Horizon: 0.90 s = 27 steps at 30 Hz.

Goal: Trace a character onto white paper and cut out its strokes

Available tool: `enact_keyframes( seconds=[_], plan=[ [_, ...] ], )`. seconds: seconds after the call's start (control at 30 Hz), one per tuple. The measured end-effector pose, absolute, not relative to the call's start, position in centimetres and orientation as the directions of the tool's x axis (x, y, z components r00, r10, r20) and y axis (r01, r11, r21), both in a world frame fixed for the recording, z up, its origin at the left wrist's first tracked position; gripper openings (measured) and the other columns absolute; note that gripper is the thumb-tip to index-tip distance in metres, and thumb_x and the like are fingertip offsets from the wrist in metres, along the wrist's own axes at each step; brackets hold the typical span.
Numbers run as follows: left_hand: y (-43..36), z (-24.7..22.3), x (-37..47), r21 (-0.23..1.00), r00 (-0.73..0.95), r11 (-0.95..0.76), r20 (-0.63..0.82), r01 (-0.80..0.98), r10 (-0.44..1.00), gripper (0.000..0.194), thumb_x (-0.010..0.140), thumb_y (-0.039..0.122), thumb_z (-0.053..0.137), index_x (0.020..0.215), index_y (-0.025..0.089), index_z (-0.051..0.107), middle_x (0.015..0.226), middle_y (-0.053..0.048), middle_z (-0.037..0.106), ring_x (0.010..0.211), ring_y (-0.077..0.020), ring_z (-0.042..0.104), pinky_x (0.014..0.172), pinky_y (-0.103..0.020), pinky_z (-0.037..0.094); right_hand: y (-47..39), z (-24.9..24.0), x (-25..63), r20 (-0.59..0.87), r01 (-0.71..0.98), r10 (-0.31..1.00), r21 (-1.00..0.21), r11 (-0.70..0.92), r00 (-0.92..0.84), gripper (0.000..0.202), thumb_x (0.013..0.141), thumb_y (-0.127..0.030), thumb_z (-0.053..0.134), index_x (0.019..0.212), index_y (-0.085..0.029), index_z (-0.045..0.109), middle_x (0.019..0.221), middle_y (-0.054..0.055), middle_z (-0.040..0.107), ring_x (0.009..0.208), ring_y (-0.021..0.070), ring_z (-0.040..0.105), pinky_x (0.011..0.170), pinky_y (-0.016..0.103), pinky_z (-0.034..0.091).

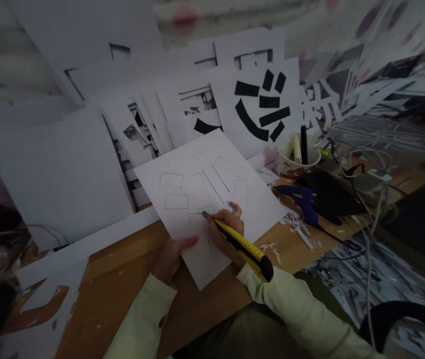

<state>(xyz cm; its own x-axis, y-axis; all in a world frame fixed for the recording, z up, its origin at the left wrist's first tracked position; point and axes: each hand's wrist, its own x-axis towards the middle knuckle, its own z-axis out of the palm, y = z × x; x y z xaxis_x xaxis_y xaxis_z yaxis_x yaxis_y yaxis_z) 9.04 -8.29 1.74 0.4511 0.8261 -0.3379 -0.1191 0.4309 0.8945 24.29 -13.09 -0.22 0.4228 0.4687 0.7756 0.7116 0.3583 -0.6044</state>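
Observation:
A white sheet (212,271) with thin outlined bars and boxes drawn on it lies at an angle over the front of the wooden table. My right hand (227,232) is closed around a yellow and black utility knife (247,249). The knife's blade tip touches the sheet among the drawn lines near its middle. At the sheet's lower left edge, my left hand (171,257) grips the paper, its thumb lying on top. The other fingers of that hand are mostly hidden.
Behind lean white boards with cut-outs and a board with black strokes (269,102). To the right are a paper cup (290,167) holding pens, a blue glue gun (304,199), paper scraps (302,229) and tangled cables (369,249). Another cut sheet (73,274) lies left.

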Motion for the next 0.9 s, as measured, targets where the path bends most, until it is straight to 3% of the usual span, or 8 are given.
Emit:
enact_keyframes(
  seconds=[0.67, 0.9],
  plan=[
    [-8.04, 1.1, 8.78, 0.89, 0.478, 0.434, -0.321, -0.144, 0.817, 0.068, 0.053, 0.028, 0.093, 0.116, 0.014, 0.072, 0.098, -0.012, 0.078, 0.092, -0.0308, 0.071, 0.082, -0.039, 0.057, -13.17, -0.29, 24.35, 0.792, 0.776, 0.508, -0.541, 0.324, 0.339, 0.011, 0.086, -0.017, 0.06, 0.081, -0.025, 0.054, 0.061, -0.01, 0.058, 0.052, 0.0112, 0.056, 0.106, 0.054, 0.038],
    [-8.33, 1.03, 9.17, 0.937, 0.339, 0.331, -0.278, -0.109, 0.899, 0.072, 0.058, 0.048, 0.092, 0.118, 0.014, 0.07, 0.112, -0.016, 0.075, 0.111, -0.035, 0.067, 0.095, -0.045, 0.054, -12.69, -0.56, 24.41, 0.847, 0.832, 0.48, -0.427, 0.355, 0.23, 0.018, 0.084, -0.01, 0.06, 0.084, -0.025, 0.051, 0.06, -0.01, 0.055, 0.053, 0.0116, 0.057, 0.101, 0.052, 0.04]
  ],
)
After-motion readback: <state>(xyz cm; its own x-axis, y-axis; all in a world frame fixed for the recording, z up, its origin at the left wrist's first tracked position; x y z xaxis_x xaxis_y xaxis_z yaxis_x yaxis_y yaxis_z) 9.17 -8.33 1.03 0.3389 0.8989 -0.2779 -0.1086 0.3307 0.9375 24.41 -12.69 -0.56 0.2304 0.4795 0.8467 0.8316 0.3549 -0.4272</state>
